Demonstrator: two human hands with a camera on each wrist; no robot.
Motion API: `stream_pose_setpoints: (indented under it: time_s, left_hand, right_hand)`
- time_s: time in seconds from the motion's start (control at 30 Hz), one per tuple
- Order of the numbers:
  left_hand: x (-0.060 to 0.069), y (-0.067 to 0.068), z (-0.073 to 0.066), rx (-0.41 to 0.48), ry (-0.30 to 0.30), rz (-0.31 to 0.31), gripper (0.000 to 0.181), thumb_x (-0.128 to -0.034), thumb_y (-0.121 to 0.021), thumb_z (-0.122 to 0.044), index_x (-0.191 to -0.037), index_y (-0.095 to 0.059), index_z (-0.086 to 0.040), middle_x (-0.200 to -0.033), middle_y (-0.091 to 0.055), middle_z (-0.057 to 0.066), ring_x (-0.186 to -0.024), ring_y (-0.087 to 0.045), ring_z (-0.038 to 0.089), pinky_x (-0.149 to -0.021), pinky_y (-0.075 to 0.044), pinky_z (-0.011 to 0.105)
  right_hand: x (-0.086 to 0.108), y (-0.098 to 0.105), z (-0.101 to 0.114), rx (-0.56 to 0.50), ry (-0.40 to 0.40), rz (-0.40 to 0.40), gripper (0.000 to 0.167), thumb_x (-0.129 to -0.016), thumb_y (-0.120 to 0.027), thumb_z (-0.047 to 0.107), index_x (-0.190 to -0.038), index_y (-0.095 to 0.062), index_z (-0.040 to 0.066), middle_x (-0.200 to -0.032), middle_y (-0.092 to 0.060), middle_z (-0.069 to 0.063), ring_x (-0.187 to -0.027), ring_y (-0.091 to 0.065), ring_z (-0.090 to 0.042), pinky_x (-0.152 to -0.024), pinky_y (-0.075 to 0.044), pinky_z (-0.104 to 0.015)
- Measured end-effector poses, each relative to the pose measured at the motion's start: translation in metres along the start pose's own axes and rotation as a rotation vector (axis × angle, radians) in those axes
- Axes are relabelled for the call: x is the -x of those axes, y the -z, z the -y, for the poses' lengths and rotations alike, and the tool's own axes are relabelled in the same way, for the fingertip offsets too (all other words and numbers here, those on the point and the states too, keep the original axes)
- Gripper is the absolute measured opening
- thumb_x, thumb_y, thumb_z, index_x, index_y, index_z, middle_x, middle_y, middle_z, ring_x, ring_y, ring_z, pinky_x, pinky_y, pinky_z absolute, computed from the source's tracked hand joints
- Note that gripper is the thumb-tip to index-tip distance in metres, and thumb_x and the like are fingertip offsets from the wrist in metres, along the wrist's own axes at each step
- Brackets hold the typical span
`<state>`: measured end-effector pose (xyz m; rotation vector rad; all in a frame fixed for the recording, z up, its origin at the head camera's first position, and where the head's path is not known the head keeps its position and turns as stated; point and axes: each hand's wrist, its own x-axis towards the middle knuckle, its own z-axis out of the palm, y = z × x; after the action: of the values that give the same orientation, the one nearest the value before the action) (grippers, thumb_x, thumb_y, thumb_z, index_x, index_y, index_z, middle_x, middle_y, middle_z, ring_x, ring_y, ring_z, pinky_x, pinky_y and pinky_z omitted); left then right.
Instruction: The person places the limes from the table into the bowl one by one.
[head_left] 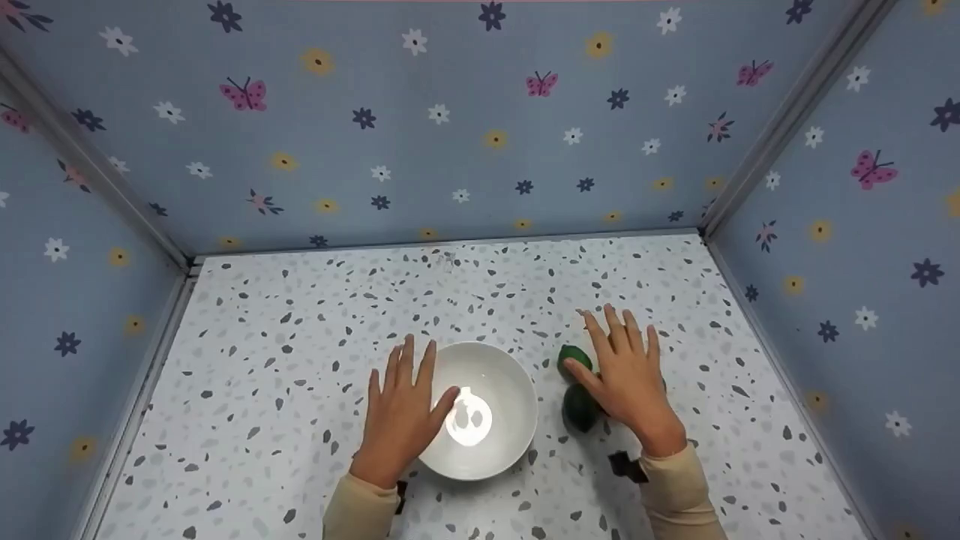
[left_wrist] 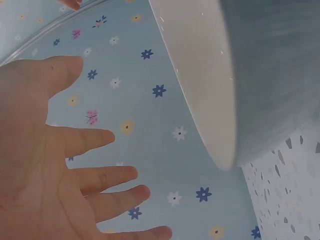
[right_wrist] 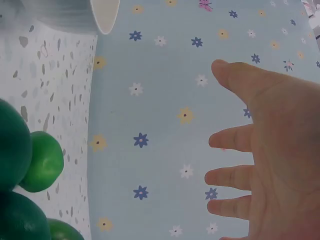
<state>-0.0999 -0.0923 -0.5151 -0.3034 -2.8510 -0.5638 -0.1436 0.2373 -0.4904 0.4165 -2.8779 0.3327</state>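
A white round bowl (head_left: 506,427) stands on the table, with nothing inside but a bright reflection. My left hand (head_left: 401,420) hovers with spread fingers over the bowl's left side; in the left wrist view its palm (left_wrist: 45,175) is apart from the bowl (left_wrist: 205,75). To the right of the bowl, my right hand (head_left: 630,382) is held over several green, smooth, rounded fruits, fingers straight and nothing gripped. A bright green fruit (head_left: 573,360) and a dark green one (head_left: 580,409) show beside its thumb; the hand hides the others. The right wrist view shows dark (right_wrist: 12,145) and brighter fruits (right_wrist: 46,162).
The speckled white tabletop (head_left: 285,390) is enclosed by blue panels (head_left: 450,90) with flowers and butterflies at the back, left and right. Grey metal strips (head_left: 795,112) run along the panel corners. A small black piece (head_left: 626,466) sits at the right cuff.
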Motion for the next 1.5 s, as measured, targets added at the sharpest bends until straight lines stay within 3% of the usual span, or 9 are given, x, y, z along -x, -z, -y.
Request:
stream_pose_setpoints:
  time_s: [0.2,0.37,0.67,0.9,1.0,1.27,1.5]
  left_hand:
    - [0.007,-0.005,0.015,0.054,0.063,0.032,0.073,-0.0976,-0.064,-0.042,-0.151,-0.039,0.001,-0.151,-0.037,0.03,-0.133,-0.041,0.05,-0.092,-0.051,0.064]
    - [0.015,-0.01,0.024,0.118,0.137,0.089,0.071,-0.0978,-0.065,-0.037,-0.151,-0.039,0.001,-0.151,-0.036,0.031,-0.132,-0.043,0.05,-0.079,-0.055,0.066]
    - [0.024,-0.016,0.03,0.241,0.231,0.164,0.062,-0.1006,-0.06,-0.021,-0.153,-0.036,0.001,-0.148,-0.039,0.031,-0.12,-0.054,0.051,-0.093,-0.05,0.066]
    - [0.029,-0.016,0.033,0.349,0.229,0.16,0.051,-0.1021,-0.052,-0.008,-0.149,-0.039,0.007,-0.141,-0.05,0.029,-0.124,-0.053,0.046,-0.103,-0.047,0.057]
    - [0.029,-0.017,0.035,0.403,0.227,0.144,0.047,-0.1015,-0.051,-0.003,-0.146,-0.043,0.008,-0.139,-0.053,0.027,-0.128,-0.051,0.043,-0.105,-0.045,0.056]
    - [0.032,-0.018,0.041,0.531,0.289,0.122,0.041,-0.1008,-0.053,-0.004,-0.141,-0.052,0.005,-0.135,-0.058,0.023,-0.114,-0.063,0.039,-0.092,-0.057,0.047]
    - [0.03,-0.018,0.041,0.543,0.314,0.141,0.04,-0.1015,-0.053,-0.006,-0.14,-0.053,0.004,-0.134,-0.059,0.023,-0.113,-0.064,0.039,-0.092,-0.057,0.046]
  right_hand:
    - [0.005,0.002,-0.014,-0.015,-0.049,0.011,0.077,-0.098,-0.058,0.055,-0.157,-0.035,0.011,-0.159,-0.03,-0.02,-0.146,-0.019,-0.044,-0.116,-0.009,-0.07]
    - [0.012,0.002,-0.028,-0.016,-0.071,0.002,0.072,-0.099,-0.062,0.046,-0.155,-0.038,0.009,-0.157,-0.032,-0.022,-0.144,-0.024,-0.046,-0.114,-0.014,-0.07]
    - [0.028,-0.001,-0.057,-0.036,-0.135,0.028,0.069,-0.1,-0.063,0.036,-0.153,-0.037,0.001,-0.154,-0.034,-0.026,-0.14,-0.03,-0.046,-0.112,-0.019,-0.071]
    - [0.045,-0.009,-0.077,-0.04,-0.158,0.001,0.067,-0.097,-0.069,0.027,-0.149,-0.041,-0.004,-0.148,-0.041,-0.03,-0.133,-0.038,-0.05,-0.104,-0.031,-0.073]
    - [0.051,-0.013,-0.084,-0.055,-0.185,0.027,0.067,-0.097,-0.069,0.027,-0.148,-0.041,-0.006,-0.145,-0.042,-0.032,-0.131,-0.039,-0.052,-0.1,-0.035,-0.074]
    - [0.066,-0.029,-0.101,-0.102,-0.274,0.13,0.078,-0.095,-0.071,0.037,-0.145,-0.039,-0.013,-0.139,-0.045,-0.037,-0.126,-0.042,-0.055,-0.094,-0.041,-0.073]
    - [0.071,-0.042,-0.11,-0.129,-0.306,0.159,0.077,-0.094,-0.07,0.038,-0.14,-0.042,-0.017,-0.133,-0.048,-0.04,-0.121,-0.046,-0.056,-0.094,-0.044,-0.07]
